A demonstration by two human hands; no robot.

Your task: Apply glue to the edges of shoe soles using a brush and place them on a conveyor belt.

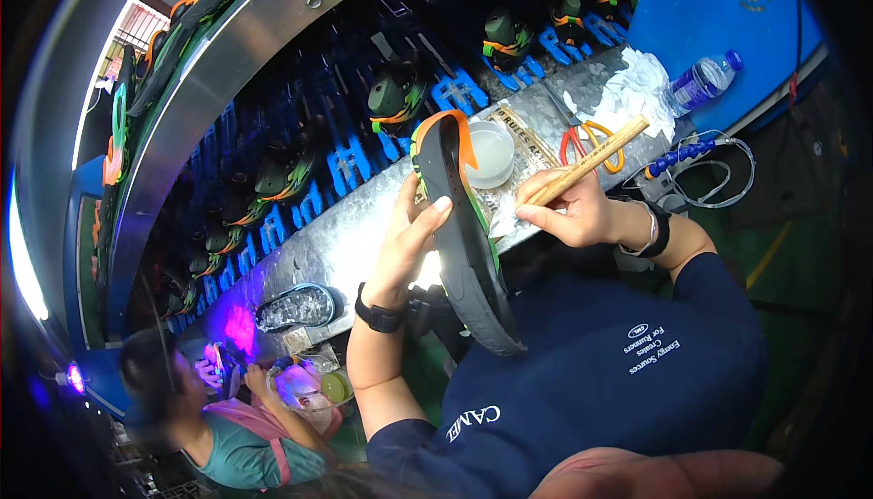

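Observation:
My left hand (pixel 411 237) grips a black shoe sole (pixel 466 249) with orange and green edging, its thumb pressed over the near edge. The sole is held up on a slant, toe end raised. In my right hand (pixel 573 211) is a wooden-handled brush (pixel 596 158), its handle pointing up and right. A pale tip shows below the fingers, close to the sole's right edge; whether it touches I cannot tell. Just behind the sole stands a round translucent bowl (pixel 492 155) of cloudy liquid.
Scissors with orange handles (pixel 605 146), crumpled white paper (pixel 632 90) and a plastic bottle (pixel 705 83) lie to the right on the metal bench (pixel 341 240). Shoes (pixel 396 97) on blue holders (pixel 348 164) line the far side. A co-worker (pixel 245 444) sits at lower left.

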